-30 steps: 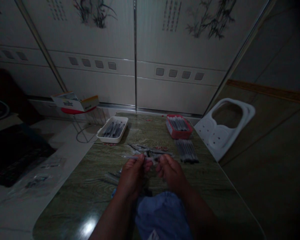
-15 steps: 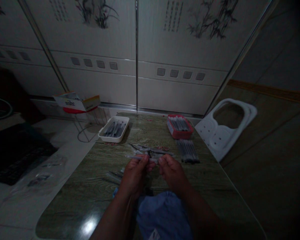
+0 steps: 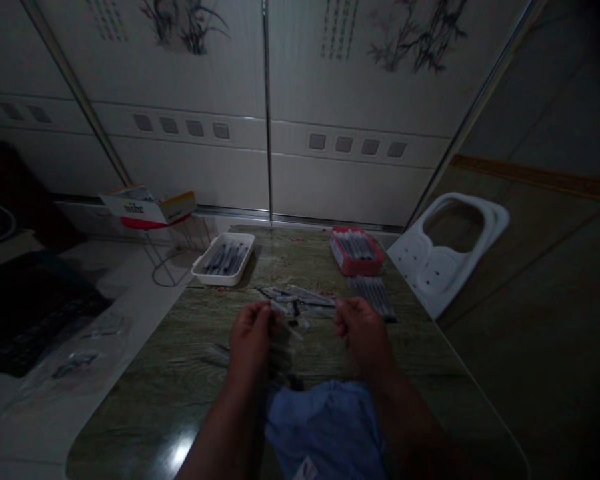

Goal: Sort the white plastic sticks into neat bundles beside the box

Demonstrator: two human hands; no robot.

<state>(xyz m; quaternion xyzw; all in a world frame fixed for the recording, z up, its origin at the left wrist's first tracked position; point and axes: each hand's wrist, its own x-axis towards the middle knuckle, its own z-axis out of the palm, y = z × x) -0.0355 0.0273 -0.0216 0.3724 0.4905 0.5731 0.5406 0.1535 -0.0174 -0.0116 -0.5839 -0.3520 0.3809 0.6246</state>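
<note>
On the table, my left hand (image 3: 253,333) is closed, and a pale clear pen barrel (image 3: 294,331) slants out from beside its fingers toward the lower right. My right hand (image 3: 361,330) is pinched at the right end of the loose pen parts (image 3: 305,295); whatever sits between its fingertips is too dark and small to make out. Small dark caps (image 3: 294,309) lie among these parts, between the two hands. Beyond my right hand, a row of pens (image 3: 373,297) lies side by side in front of a red box (image 3: 357,265) filled with pens.
A white tray (image 3: 240,273) of pens stands at the table's far left. More thin parts (image 3: 215,357) lie left of my left wrist. Blue cloth (image 3: 325,427) covers the near edge. A white folding chair (image 3: 445,267) leans at the right; a red stool (image 3: 155,222) carries an open carton (image 3: 147,205).
My hands were close together over a pale pen barrel and have moved apart, left hand leftward and right hand rightward. The view has shifted slightly.
</note>
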